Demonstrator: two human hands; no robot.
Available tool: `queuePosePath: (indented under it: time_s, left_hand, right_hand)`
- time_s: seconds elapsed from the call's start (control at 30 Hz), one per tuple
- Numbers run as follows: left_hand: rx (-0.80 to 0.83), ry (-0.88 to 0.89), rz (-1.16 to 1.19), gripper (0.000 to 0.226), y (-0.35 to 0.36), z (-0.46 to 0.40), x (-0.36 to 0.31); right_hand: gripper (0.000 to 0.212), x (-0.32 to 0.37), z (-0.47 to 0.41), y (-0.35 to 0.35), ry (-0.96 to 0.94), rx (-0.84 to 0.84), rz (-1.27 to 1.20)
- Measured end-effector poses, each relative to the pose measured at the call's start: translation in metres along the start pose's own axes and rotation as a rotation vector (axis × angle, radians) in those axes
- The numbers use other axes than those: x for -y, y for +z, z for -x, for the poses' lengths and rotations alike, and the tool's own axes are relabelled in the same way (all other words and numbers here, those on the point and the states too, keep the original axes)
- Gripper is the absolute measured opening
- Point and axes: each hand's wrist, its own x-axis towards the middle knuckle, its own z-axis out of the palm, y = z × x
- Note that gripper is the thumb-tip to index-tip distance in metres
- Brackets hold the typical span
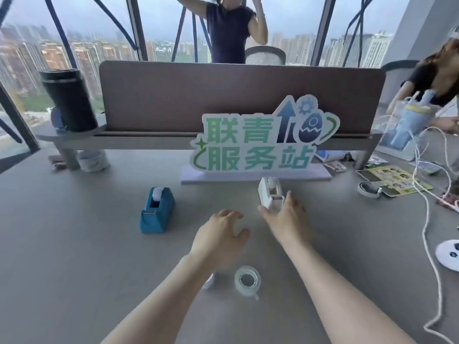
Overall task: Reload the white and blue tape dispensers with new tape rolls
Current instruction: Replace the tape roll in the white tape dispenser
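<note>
two dispensers [157, 212] [270, 194], two tape rolls [247, 280] [208, 281]

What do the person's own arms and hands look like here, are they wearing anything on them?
Both are bare: the left hand and right hand have no gloves, and no rings, watch or bracelet show. The forearms are uncovered as far as the bottom edge of the picture, so no sleeves are visible.

High-rise office — desk divider [241, 95], skyline windows [99, 33].

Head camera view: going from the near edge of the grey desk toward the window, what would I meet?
Clear tape roll → left hand → right hand → white tape dispenser → green-lettered standing sign → brown desk divider panel.
</note>
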Motion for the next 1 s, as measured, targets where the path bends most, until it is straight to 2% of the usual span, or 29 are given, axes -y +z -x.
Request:
queuePosePath:
  time_s: [0.13,0.27,0.33,0.7,0.9,1.0]
  left_hand:
    - [0.041,-0.03,0.016,0.043,0.003,0.004,0.0]
    - [0.043,-0.034,0.013,0.043,0.007,0.001,-0.002]
    - [0.043,-0.04,-0.011,0.042,0.009,0.002,-0.005]
    - [0.07,-0.013,-0.019,0.035,0.009,0.035,-0.011]
    - [0.066,0.014,0.006,0.033,0.003,0.071,-0.012]
    - [0.128,0.029,-0.022,0.042,0.003,0.086,-0.011]
  right_hand:
    - [0.082,0.005,-0.006,0.003,0.032,-0.038,-0.012]
    - [0.05,0.008,-0.01,0.0,0.017,-0.069,0.002]
    - [0.042,0.004,-0.009,-0.002,-0.001,-0.074,0.008]
    - [0.031,-0.044,0.063,-0.035,-0.087,-0.092,-0.024]
    - [0.038,-0.055,0.118,-0.049,-0.133,-0.126,-0.026]
    - [0.038,-0.055,0.139,-0.049,-0.144,-0.145,-0.061]
